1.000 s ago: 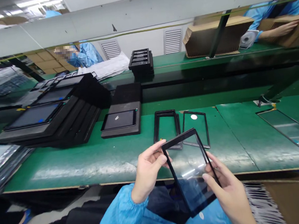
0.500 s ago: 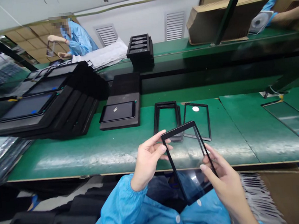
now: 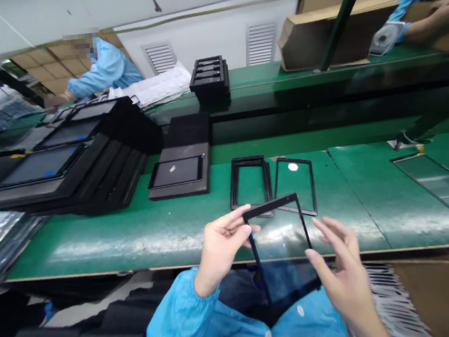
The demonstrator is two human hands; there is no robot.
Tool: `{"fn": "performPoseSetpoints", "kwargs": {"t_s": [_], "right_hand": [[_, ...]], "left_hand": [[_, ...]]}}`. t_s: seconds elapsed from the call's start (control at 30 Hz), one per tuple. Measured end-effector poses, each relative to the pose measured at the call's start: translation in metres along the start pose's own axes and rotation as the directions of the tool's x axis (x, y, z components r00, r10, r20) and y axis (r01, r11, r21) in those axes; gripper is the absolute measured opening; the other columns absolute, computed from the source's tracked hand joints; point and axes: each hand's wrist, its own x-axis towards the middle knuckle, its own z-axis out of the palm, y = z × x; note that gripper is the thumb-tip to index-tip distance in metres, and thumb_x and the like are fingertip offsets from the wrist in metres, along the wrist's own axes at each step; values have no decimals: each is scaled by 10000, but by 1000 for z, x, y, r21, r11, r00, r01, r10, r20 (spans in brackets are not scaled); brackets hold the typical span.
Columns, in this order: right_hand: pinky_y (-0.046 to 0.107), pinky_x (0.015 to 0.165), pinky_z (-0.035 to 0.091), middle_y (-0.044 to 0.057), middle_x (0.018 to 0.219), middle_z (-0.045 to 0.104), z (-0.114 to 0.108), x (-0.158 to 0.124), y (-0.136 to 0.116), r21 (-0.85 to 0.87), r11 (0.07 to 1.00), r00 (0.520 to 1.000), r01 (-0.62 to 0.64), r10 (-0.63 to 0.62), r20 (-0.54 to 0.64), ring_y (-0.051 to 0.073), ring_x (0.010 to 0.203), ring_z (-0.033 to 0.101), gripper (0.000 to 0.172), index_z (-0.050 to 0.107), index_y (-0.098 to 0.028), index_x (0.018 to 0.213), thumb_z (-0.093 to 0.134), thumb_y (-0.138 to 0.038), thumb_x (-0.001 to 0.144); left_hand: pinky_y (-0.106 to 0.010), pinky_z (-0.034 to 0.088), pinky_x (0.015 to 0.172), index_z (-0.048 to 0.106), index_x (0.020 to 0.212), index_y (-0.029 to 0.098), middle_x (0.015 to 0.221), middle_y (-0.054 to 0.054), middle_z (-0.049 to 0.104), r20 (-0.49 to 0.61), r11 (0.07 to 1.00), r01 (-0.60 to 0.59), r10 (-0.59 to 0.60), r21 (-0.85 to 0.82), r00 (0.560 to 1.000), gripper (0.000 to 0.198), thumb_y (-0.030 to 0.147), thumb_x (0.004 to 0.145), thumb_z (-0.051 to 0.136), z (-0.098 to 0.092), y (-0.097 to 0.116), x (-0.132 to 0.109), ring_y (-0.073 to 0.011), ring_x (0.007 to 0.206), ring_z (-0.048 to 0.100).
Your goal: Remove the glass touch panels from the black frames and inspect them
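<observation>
A black-bordered glass touch panel (image 3: 282,237), see-through in its middle, is held tilted over the bench's front edge. My left hand (image 3: 226,242) pinches its upper left side between thumb and fingers. At the right side of the panel, my right hand (image 3: 340,263) has its thumb and fingers spread apart; the thumb tip is close to the panel's edge, and I cannot tell whether it touches. Just beyond lie a small stack of black frames (image 3: 232,186) and a single black frame (image 3: 312,184) with a white round sticker.
A tablet screen (image 3: 177,171) rests on a dark foam block (image 3: 187,132). Stacked foam trays (image 3: 102,175) with screens stand at the left. Another glass panel (image 3: 440,182) lies at the right on the green bench (image 3: 116,242). Two co-workers in blue sleeves (image 3: 115,62) are across the bench.
My right hand's fingers have come off the panel's right side and opened. The panel has tipped slightly in my left hand. The co-worker at the far left has lowered their hands.
</observation>
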Motion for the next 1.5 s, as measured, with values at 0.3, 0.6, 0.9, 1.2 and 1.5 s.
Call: {"fn": "performPoseSetpoints", "kwargs": {"t_s": [0.3, 0.6, 0.9, 1.2, 1.5], "right_hand": [[441, 839, 641, 85, 804, 846, -19, 61, -46, 281, 910, 919, -306, 206, 336, 290, 798, 821, 447, 788, -194, 1187, 728, -553, 928], [342, 744, 647, 63, 687, 829, -11, 53, -53, 353, 884, 938, -307, 218, 268, 264, 708, 831, 225, 803, -203, 958, 778, -412, 880], [302, 692, 664, 51, 831, 852, 6, 51, -58, 341, 905, 922, -256, 124, 366, 222, 702, 825, 225, 828, -197, 1057, 772, -318, 876], [458, 828, 655, 104, 875, 860, -29, 58, -18, 210, 880, 784, -426, 243, 572, 307, 813, 825, 502, 865, -213, 937, 686, -681, 914], [359, 615, 629, 95, 654, 806, -28, 44, -12, 338, 812, 877, -475, 408, 254, 279, 601, 775, 555, 769, -213, 682, 736, -744, 838]], "left_hand": [[-165, 613, 579, 836, 1206, 201, 815, -102, 852, 114, 987, 37, -55, 156, 992, 361, 245, 848, 850, -1, 19, -16, -216, 766, 833], [-246, 650, 594, 848, 1179, 184, 806, -119, 848, 105, 972, 20, -46, 232, 993, 374, 333, 836, 865, -11, 9, -16, -268, 754, 836], [-469, 573, 1090, 703, 1439, 311, 1421, -106, 725, 390, 608, -391, 141, 691, 910, 566, 262, 880, 779, 9, 20, -13, -351, 1303, 694], [-215, 559, 481, 620, 1458, 203, 1085, -142, 836, 186, 930, 57, -133, 364, 973, 497, 400, 1003, 645, 2, 5, -9, -205, 700, 790], [-233, 580, 444, 610, 1374, 150, 963, -136, 844, -27, 974, 12, -6, 226, 1000, 535, 453, 951, 732, -5, -11, -13, -200, 626, 767]]}}
